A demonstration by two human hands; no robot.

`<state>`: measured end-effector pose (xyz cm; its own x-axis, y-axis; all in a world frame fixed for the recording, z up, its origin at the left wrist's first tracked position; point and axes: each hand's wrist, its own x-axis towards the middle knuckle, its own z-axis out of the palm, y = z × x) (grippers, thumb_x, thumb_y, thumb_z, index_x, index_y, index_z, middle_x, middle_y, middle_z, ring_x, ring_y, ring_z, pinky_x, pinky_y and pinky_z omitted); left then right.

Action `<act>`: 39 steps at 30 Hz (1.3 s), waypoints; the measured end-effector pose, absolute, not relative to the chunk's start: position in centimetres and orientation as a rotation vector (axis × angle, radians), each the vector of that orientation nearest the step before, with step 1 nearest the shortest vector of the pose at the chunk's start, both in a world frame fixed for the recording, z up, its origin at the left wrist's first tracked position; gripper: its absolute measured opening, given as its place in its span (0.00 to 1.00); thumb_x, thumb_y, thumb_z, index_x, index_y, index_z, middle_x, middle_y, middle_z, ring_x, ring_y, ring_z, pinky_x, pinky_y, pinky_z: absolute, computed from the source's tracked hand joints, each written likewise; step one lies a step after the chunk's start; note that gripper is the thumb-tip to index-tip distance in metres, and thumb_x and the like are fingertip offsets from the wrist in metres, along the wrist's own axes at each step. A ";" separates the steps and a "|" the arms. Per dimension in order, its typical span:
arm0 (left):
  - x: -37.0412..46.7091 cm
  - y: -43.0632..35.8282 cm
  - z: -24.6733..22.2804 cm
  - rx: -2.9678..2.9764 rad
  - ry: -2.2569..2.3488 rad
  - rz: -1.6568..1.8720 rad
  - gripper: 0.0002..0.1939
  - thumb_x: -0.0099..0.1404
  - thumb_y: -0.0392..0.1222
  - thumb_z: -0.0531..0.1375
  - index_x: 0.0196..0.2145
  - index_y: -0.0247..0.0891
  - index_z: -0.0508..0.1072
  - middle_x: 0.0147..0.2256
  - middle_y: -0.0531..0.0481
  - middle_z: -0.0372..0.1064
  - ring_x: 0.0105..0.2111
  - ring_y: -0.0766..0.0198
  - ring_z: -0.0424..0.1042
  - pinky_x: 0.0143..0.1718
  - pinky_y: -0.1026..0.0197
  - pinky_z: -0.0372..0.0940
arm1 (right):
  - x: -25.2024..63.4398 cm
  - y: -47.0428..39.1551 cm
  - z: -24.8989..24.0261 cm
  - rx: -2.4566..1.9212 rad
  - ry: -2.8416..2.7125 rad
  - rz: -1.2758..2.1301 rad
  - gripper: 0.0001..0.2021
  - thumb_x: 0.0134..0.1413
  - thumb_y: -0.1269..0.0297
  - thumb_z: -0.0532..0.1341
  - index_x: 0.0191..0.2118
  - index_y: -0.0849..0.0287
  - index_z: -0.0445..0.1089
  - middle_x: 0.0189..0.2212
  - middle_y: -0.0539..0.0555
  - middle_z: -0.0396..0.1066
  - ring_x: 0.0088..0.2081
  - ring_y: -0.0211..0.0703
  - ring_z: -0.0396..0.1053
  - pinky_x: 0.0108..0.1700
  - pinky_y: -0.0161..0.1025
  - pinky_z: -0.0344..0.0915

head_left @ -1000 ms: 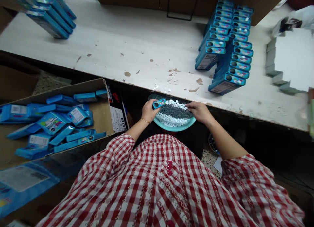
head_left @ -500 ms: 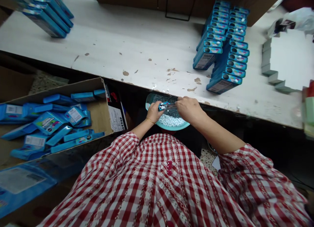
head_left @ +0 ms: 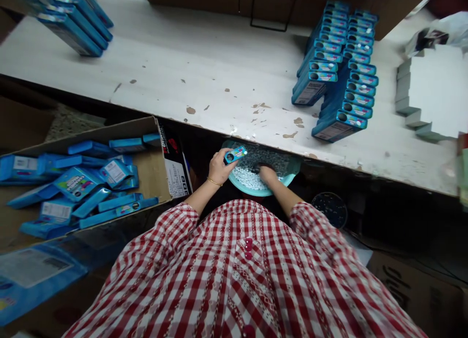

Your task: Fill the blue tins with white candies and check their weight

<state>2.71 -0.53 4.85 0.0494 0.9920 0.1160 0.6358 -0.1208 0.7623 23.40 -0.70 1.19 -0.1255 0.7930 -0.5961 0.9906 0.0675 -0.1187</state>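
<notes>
A small blue box (head_left: 236, 154) with a dark round spot on its end is gripped in my left hand (head_left: 218, 166), over the left part of a turquoise basin (head_left: 252, 191). White pellets (head_left: 252, 177) fill the basin, partly in the shadow of the table edge. My right hand (head_left: 268, 175) reaches down among the pellets. Its fingers are out of sight, so whether they hold anything does not show.
A white table (head_left: 164, 74) with chipped paint spans the front. Standing blue boxes (head_left: 338, 126) form two rows at its right, near stacked white cartons (head_left: 433, 91). More blue boxes (head_left: 75, 28) stand far left. An open carton (head_left: 148, 169) holds several blue boxes beside me.
My right hand has come away from the blue box's opening and down into the pellets. My left hand has shifted slightly left, and the box now shows its printed end.
</notes>
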 end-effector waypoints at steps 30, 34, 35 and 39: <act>5.3 -1.3 3.7 1.954 1.555 0.700 0.17 0.54 0.36 0.61 0.44 0.39 0.68 0.44 0.47 0.71 0.44 0.56 0.68 0.48 0.56 0.62 | 21.8 -0.8 19.7 1.484 2.309 -0.238 0.16 0.55 0.75 0.48 0.36 0.61 0.73 0.36 0.60 0.72 0.39 0.49 0.71 0.30 0.36 0.57; 4.4 -1.3 3.9 1.926 1.554 0.759 0.17 0.55 0.37 0.62 0.43 0.39 0.68 0.43 0.46 0.71 0.44 0.57 0.69 0.47 0.57 0.63 | 24.0 -1.4 19.7 1.570 2.298 -0.206 0.17 0.55 0.75 0.48 0.42 0.58 0.72 0.39 0.57 0.72 0.39 0.47 0.70 0.28 0.37 0.54; 4.2 -1.3 3.9 1.910 1.547 0.786 0.17 0.55 0.38 0.62 0.43 0.39 0.68 0.43 0.46 0.71 0.43 0.57 0.69 0.46 0.57 0.63 | 24.8 -1.5 19.6 1.608 2.286 -0.198 0.18 0.54 0.75 0.49 0.44 0.57 0.72 0.40 0.57 0.71 0.40 0.46 0.69 0.28 0.36 0.53; 3.8 -1.6 3.9 1.806 1.417 0.936 0.18 0.54 0.39 0.63 0.44 0.38 0.68 0.43 0.46 0.71 0.43 0.59 0.70 0.46 0.57 0.64 | 27.2 -2.0 18.5 1.708 2.281 -0.148 0.20 0.54 0.75 0.49 0.48 0.55 0.70 0.40 0.55 0.71 0.40 0.44 0.67 0.27 0.37 0.51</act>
